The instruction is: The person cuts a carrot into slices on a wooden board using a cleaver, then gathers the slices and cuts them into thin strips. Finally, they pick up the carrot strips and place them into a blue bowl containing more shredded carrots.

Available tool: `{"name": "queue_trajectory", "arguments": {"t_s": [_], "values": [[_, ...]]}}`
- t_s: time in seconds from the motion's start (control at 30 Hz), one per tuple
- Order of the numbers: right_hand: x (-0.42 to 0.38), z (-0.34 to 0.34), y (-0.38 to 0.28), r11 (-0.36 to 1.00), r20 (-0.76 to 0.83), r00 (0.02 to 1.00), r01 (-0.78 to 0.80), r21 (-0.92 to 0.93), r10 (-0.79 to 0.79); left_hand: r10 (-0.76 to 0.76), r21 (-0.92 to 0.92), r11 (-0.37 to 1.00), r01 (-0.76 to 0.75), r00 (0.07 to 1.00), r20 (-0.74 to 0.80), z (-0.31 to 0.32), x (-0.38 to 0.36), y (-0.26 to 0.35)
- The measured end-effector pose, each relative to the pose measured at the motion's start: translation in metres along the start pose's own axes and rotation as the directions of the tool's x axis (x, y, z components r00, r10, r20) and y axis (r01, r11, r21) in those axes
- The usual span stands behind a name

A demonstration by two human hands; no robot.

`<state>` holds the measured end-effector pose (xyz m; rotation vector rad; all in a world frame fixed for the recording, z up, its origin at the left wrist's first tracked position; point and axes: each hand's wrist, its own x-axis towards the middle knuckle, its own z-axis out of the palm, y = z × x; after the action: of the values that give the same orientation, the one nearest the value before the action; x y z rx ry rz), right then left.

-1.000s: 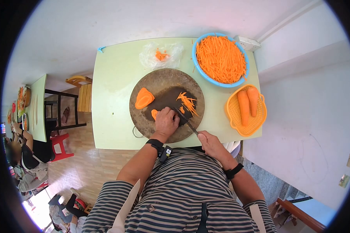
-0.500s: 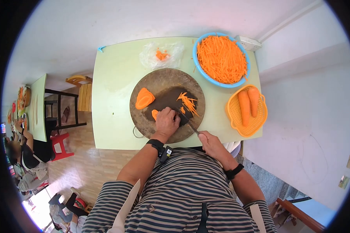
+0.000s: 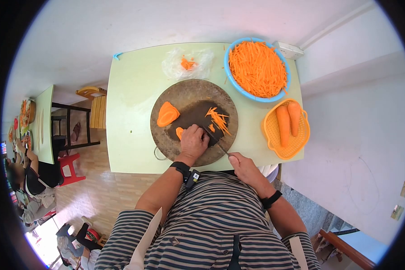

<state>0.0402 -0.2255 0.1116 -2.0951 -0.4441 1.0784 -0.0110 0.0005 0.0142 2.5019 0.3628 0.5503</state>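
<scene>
My left hand (image 3: 194, 141) presses down with curled fingers on carrot slices (image 3: 179, 132) near the middle of a round wooden board (image 3: 166, 96). My right hand (image 3: 245, 167) is closed round the handle of a knife (image 3: 217, 142), its blade reaching up-left across the board beside my left fingertips. More carrot slices (image 3: 168, 114) lie stacked on the board's left part. Thin carrot strips (image 3: 218, 120) rest on the right part, above the blade. Most of what is under my left hand is hidden.
A blue basin (image 3: 227, 67) full of carrot shreds (image 3: 258, 68) stands behind right. Below it, a yellow basket (image 3: 266, 126) holds two whole carrots (image 3: 283, 125). A plastic bag (image 3: 202, 65) with carrot bits lies behind the board. People sit at another table (image 3: 44, 126) far left.
</scene>
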Motion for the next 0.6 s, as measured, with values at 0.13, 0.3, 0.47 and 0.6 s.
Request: {"name": "queue_trajectory", "arguments": {"t_s": [0.13,0.3,0.47,0.6], "values": [[0.000,0.000,-0.003,0.995,-0.031,0.998,0.054,-0.086,-0.057,-0.006,0.010,1.000,0.006,1.000,0.011,0.000,0.001,0.001],[-0.002,-0.001,0.000,0.998,-0.080,0.995,0.055,-0.001,-0.055,-0.005,-0.049,0.999,0.005,1.000,0.003,-0.002,-0.001,0.000],[-0.003,-0.004,0.005,0.999,-0.071,0.997,0.019,0.043,-0.016,-0.042,-0.214,0.977,0.018,0.993,-0.107,-0.002,-0.002,0.000],[-0.004,-0.003,0.001,0.999,-0.014,1.000,-0.006,0.050,0.006,-0.071,-0.310,0.951,0.021,0.986,-0.151,-0.016,-0.004,0.001]]}}
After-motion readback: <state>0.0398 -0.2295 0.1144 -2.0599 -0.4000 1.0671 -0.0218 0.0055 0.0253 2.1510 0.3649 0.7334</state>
